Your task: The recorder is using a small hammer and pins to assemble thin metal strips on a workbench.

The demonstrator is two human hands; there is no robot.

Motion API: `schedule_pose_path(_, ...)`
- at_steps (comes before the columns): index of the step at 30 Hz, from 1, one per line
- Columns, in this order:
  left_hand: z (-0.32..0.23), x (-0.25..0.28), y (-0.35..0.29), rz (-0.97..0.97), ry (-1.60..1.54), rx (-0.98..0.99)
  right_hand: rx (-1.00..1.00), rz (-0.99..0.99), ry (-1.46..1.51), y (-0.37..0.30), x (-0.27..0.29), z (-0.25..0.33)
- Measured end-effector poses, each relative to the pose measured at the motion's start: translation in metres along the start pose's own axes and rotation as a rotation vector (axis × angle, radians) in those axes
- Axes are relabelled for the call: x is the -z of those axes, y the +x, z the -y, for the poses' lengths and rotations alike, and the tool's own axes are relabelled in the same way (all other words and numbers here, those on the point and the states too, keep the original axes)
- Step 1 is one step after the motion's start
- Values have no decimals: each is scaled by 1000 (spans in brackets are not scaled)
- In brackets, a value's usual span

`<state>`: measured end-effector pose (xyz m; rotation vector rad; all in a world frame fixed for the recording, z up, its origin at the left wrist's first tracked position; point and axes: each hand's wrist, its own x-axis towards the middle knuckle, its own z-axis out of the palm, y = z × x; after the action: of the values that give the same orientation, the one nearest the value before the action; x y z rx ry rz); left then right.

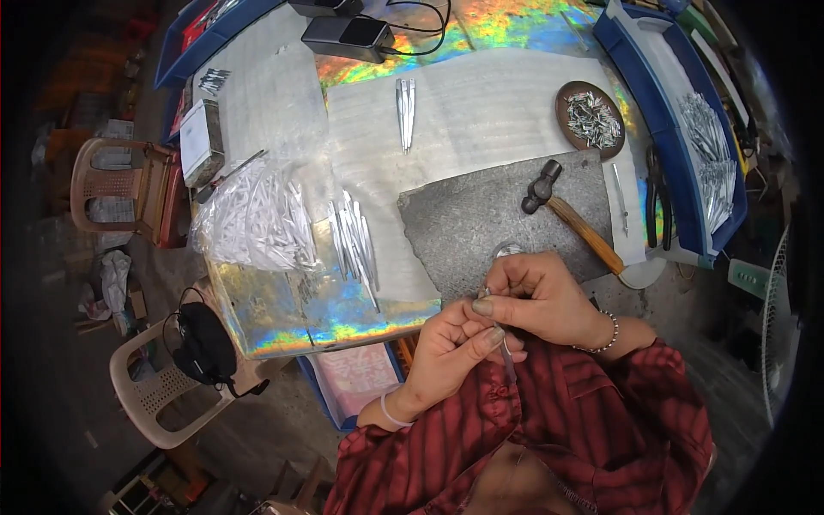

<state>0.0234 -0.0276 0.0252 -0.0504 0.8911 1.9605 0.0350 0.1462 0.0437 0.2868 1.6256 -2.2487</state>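
The person's two bare hands meet over the near edge of a worktop clad in iridescent film [489, 34]. The left hand [455, 352] is curled, its thumb and fingers pinching a slim, silvery-grey strip-like piece [510, 369]; the right hand [549, 300], arriving from the other side, appears to grip the same piece by its upper part, with thumb against bent forefinger. The piece lies between the hands, in front of the dark red striped shirt [592, 403] and just off the near side of a rough grey slab [463, 215].

Likely faults: the piece is narrow and held by fingertips alone, so an uneven pull or twist could make it slip; being off the worktop, it might then drop into the lap or to the floor. Excess thumb pressure could bend it, if it is as thin as it looks. The wooden-handled ball-peen hammer [571, 219] rests on the slab near the right forearm, and a careless elbow could nudge it.

Appearance: only a short length shows below the left hand, dull grey, narrow and hanging downward; the fingers mask the remainder, so its full shape and any joint remain undetermined.
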Motion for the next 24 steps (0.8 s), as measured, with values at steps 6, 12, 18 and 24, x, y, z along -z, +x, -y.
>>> schedule_pose_path(6,1,3,-3,34,-15,-30,26,-59,89,-7,-3,4)
schedule_pose_path(12,-25,11,1,-88,-321,-155,187,-56,110,-10,-7,1)
schedule_pose_path(18,-91,14,31,-315,383,-350,512,-173,-435,-14,11,-3)
schedule_pose_path(24,-162,54,130,-339,1099,-337,667,-290,-739,-23,37,-21)
